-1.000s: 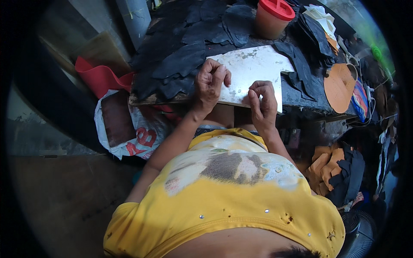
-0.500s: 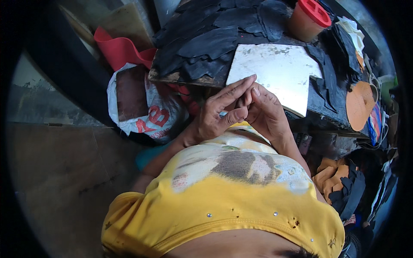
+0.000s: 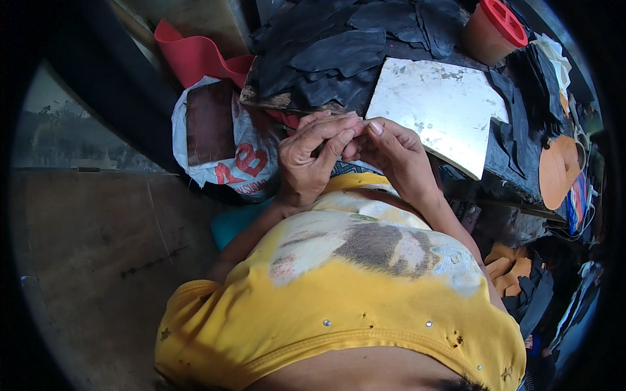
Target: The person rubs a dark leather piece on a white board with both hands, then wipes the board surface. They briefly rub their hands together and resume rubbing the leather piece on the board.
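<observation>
Hands, head view: left hand and right hand meet in front of the chest, above the yellow shirt, fingertips touching at the near edge of the workbench. Left hand: fingers long and laid close together, pointing toward the right hand. Right hand: fingers curled in, thumb tip pressed against the left fingertips. Whether anything small is pinched between them cannot be told; nothing shows there.

White board: flat, scuffed, lying on the bench just beyond the hands, apart from them.

Black leather pieces: heaped across the bench behind and left of the board, more along its right side.

Orange cup with red lid: upright, far right corner of the bench.

Tan oval piece: at the right edge.

White printed sack: below the bench on the left, red sheet behind it.
</observation>
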Demonstrator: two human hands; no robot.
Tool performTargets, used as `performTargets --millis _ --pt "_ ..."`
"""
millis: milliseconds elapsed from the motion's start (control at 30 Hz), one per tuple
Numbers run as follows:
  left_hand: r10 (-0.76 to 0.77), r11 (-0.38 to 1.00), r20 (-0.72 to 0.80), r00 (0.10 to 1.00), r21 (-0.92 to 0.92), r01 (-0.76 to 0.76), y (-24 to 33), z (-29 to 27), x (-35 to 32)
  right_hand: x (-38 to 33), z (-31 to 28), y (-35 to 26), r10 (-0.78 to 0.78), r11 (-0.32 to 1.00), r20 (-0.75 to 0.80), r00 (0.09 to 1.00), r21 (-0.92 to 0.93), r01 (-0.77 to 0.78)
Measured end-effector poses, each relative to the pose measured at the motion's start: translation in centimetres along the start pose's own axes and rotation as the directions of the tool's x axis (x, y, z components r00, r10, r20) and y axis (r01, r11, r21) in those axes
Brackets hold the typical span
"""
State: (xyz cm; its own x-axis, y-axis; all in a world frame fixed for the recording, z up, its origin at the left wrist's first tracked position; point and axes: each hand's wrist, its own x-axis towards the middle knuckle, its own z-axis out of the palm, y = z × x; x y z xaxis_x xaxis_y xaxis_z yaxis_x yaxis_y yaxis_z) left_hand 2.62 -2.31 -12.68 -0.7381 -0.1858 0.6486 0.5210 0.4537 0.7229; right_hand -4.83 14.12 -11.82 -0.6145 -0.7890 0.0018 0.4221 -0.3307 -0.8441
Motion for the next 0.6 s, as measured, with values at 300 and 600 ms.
performTargets --millis 300,600 --pt "-0.158 0.938 0.114 0.981 -0.294 0.185 1.7 0.5 1.1 0.2 1.2 0.2 -0.103 0.978 -0.016 0.995 -0.184 0.098" --pt "-0.424 0.756 -0.005 0.906 -0.552 0.351 1.7 2.0 0.1 0.3 1.3 0.3 -0.307 0.850 -0.022 0.951 -0.456 0.264"
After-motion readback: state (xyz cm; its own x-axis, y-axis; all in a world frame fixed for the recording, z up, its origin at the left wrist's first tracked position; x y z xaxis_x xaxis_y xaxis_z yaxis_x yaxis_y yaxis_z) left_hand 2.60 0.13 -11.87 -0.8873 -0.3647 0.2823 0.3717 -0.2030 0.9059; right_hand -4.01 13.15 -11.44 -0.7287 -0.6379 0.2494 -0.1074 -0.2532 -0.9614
